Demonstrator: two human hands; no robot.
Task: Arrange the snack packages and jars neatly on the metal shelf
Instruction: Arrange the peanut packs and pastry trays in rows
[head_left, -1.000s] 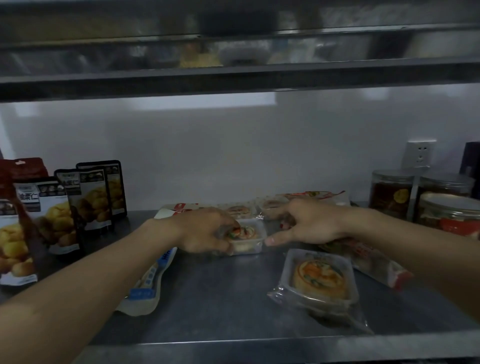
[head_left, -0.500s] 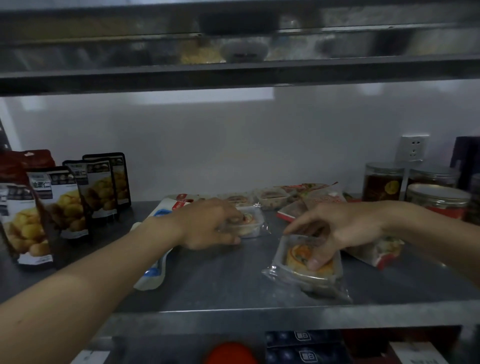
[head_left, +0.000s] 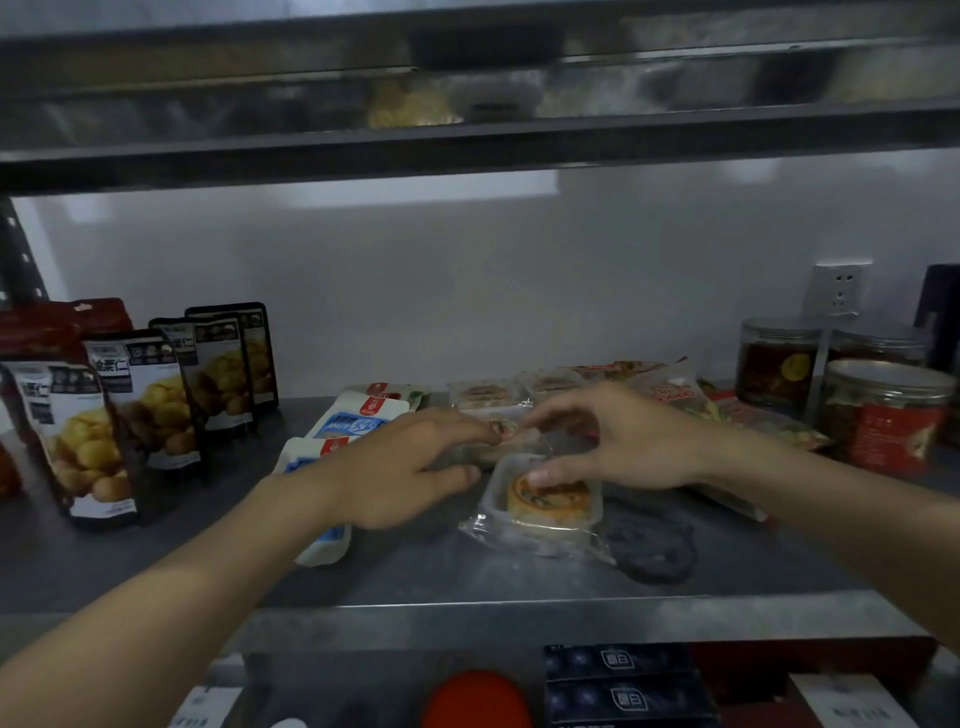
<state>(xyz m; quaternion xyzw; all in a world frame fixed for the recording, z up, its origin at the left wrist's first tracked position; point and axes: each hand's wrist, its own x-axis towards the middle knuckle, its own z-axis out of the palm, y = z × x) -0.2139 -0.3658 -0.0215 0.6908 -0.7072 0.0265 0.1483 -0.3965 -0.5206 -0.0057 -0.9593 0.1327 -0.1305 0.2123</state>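
On the metal shelf (head_left: 467, 577), a small wrapped cake (head_left: 545, 501) is pressed under the fingertips of the right hand (head_left: 623, 441), which is partly open. Just left and a bit farther back, another wrapped cake (head_left: 501, 431) is pinched by the left hand (head_left: 405, 467). Standing snack bags (head_left: 150, 395) are kept far left, and jars (head_left: 878, 410) far right.

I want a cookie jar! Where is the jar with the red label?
The red-label jar stands at the shelf's far right, in front of two other jars.
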